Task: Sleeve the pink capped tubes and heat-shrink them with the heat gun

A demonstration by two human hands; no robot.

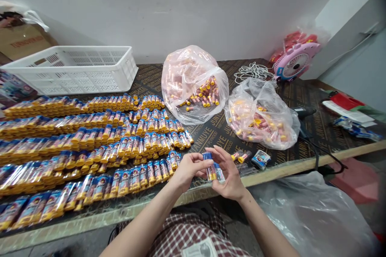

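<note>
Near the table's front edge, my left hand [191, 170] pinches a small clear tube with a blue cap and yellow base [209, 167]. My right hand [228, 174] is curled around the tube's right side, fingers closed on a small blue-and-white printed piece [219, 172] beside it. To the left stand long stacked rows of blue-and-yellow labelled tubes [129, 180]. Right of my hands lie a few loose yellow-ended tubes [243, 157] and a small stack of printed labels [261, 159].
Two clear bags of yellow-ended tubes, a large one [193, 84] and a smaller one [262, 118], lie behind my hands. A white basket [90, 74] stands back left. At right are a pink fan [297, 64], coiled cable [253, 73] and a black corded tool [304, 113].
</note>
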